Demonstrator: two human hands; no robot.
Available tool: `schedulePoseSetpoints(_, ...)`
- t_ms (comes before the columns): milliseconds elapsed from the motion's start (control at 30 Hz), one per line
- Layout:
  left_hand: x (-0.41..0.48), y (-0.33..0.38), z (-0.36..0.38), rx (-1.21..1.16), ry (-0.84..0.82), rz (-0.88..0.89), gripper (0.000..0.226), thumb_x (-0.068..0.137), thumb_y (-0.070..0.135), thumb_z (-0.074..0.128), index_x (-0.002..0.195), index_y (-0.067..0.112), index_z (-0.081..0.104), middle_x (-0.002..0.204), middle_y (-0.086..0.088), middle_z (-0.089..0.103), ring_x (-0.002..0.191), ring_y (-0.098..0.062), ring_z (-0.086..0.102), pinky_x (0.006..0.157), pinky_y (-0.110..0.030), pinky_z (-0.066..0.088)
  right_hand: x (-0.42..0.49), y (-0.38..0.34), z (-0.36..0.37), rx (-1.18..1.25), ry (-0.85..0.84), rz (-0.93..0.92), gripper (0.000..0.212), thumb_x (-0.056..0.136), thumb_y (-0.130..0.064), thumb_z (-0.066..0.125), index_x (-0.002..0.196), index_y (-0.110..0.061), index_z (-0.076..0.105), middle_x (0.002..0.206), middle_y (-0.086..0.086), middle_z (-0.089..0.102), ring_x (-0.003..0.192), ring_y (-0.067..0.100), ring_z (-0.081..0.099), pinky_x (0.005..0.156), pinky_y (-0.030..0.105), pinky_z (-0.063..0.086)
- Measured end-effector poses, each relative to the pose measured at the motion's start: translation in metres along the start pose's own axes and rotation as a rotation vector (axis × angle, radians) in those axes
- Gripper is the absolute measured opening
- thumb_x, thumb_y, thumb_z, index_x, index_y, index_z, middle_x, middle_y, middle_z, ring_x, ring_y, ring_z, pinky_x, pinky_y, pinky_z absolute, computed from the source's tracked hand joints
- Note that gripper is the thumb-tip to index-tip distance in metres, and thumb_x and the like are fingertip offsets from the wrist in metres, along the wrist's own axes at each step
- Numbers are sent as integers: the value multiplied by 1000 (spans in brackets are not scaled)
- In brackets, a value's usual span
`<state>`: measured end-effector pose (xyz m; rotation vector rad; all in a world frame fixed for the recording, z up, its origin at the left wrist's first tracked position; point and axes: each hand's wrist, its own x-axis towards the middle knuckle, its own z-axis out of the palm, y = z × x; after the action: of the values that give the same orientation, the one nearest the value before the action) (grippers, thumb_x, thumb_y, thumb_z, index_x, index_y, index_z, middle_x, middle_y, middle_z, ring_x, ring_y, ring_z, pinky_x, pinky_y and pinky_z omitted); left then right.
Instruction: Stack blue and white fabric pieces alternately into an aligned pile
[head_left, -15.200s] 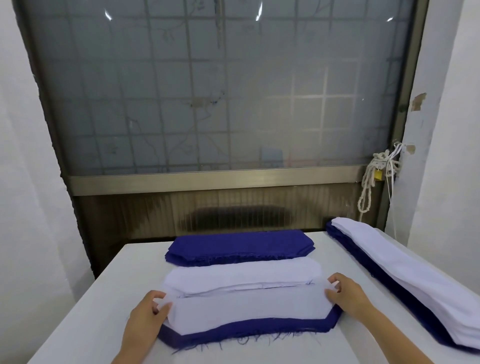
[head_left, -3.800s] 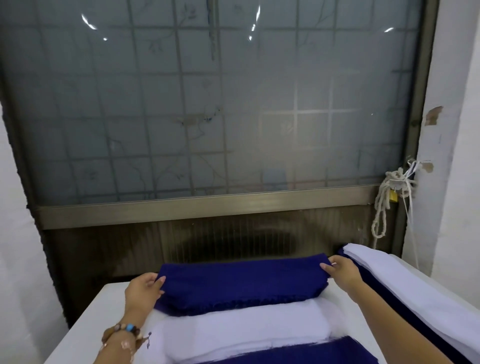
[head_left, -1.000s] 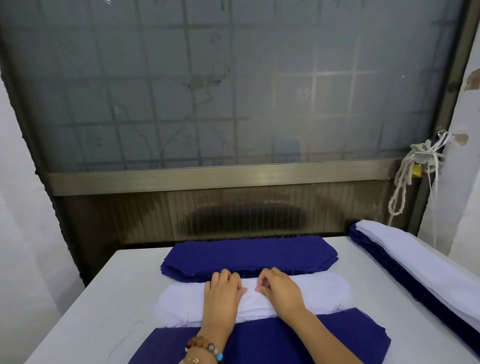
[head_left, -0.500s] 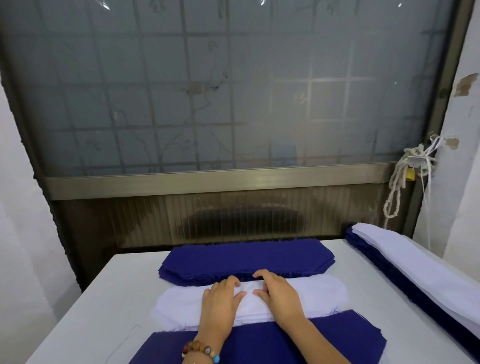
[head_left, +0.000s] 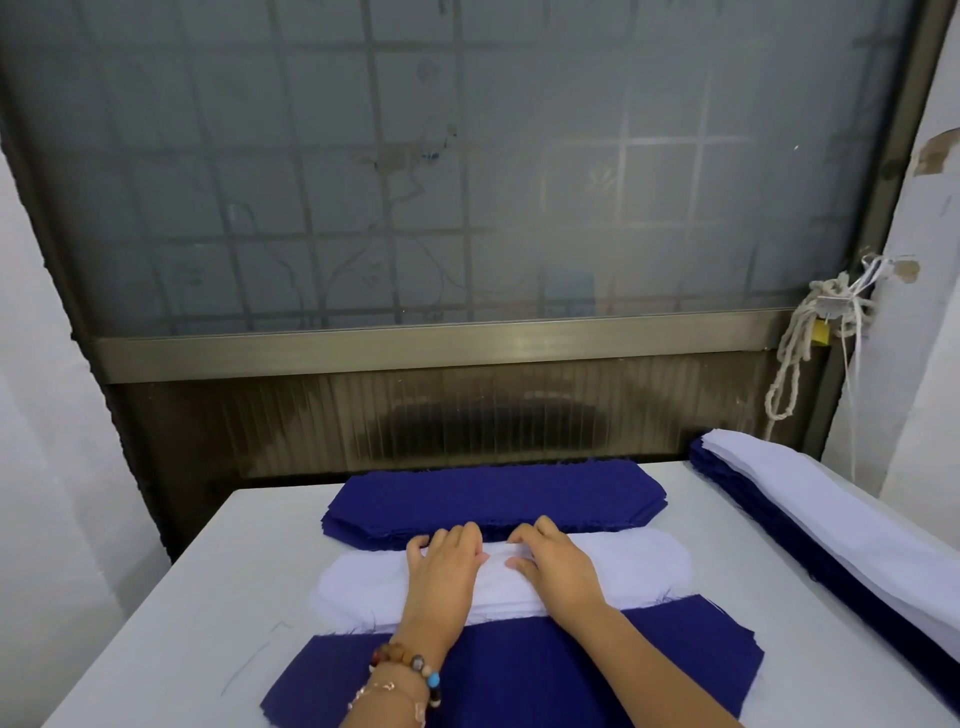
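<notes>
Desk (head_left: 208, 597) view: left hand (head_left: 444, 577) and right hand (head_left: 558, 571) lie flat mid white pile (head_left: 639, 569) (runs sideways), fingers (head_left: 470, 535) loose, gripping nothing

four fabric piles sit on one table (head_left: 208, 597): one blue stack (head_left: 493, 493) far, one white stack (head_left: 639, 566) in the middle, one blue-topped pile (head_left: 519, 670) near, one long blue-and-white pile (head_left: 831, 525) right. two hands show: one left hand (head_left: 444, 571), one right hand (head_left: 558, 566).

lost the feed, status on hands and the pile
Flat on white stack: left hand, right hand. Blue tops near pile. Nothing blocking.
</notes>
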<state>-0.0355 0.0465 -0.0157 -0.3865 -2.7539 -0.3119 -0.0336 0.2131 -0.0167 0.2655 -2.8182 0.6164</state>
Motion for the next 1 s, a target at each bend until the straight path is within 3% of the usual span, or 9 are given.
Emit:
schedulePoseSetpoints(133,10,-19,-18,46,-173,49,29,94,56,42,111,33,44,104,14,56,100,-11,47,90,-33,26,11,4,-18,-16,-179,32,26,98,-29,50,122,-21,50,120,1,46,96,17,54,87,27,46)
schedulePoseSetpoints(333,12,-77,-44,8,-303,-96,22,90,56,51,81,39,41,89,18,53,92,-9,47,88,-33,27,16,45,-71,-183,-402,227,35,92,-27,51,125,-17,51,130,6,49,115,23,51,98,31,44)
schedulePoseSetpoints(433,2,-104,-50,-56,-314,-210,21,89,56,52,81,39,44,92,18,57,93,-7,52,85,-33,27,7,77,-94,-223,-429,379,44,92,-31,52,134,-18,46,136,4,48,122,21,49,100,29,41)
schedulePoseSetpoints(533,-10,-124,-52,-129,-298,-314,20,89,53,56,98,36,52,106,13,59,101,-10,53,91,-34,33,-5,103,-105,-154,-370,523,54,92,-35,54,141,-17,40,143,4,44,128,21,45,104,29,38)
schedulePoseSetpoints(633,-19,-133,-49,-323,-219,-414,36,89,36,66,115,13,60,115,-6,62,107,-23,56,94,-36,43,-17,116,-107,-111,-281,597,56,93,-41,53,142,-16,40,144,4,43,131,21,42,107,29,34)
schedulePoseSetpoints(767,-33,-124,-55,-493,-48,-433,17,88,20,69,88,3,65,89,-10,66,83,-24,60,71,-30,45,-27,117,-106,-39,-147,581,39,95,-40,54,125,-15,55,126,4,55,120,24,50,95,29,39)
schedulePoseSetpoints(833,-38,-117,-62,-565,36,-435,12,90,17,67,87,5,66,86,-8,67,84,-25,62,74,-34,48,-30,113,-107,124,-33,569,26,96,-31,56,112,-10,56,109,7,60,109,26,55,83,28,39)
schedulePoseSetpoints(900,-40,-110,-71,-626,90,-457,13,91,19,66,93,6,65,89,-8,66,87,-27,63,77,-37,52,-35,105,-113,276,70,570,26,95,-25,57,115,-8,54,109,10,59,100,24,54,82,29,37)
schedulePoseSetpoints(1000,-45,-101,-87,-742,176,-497,13,90,20,66,92,8,62,87,-8,63,84,-27,62,69,-30,54,-45,99,-124,420,167,540,12,94,-21,59,96,-11,54,82,4,63,85,24,57,77,37,41)
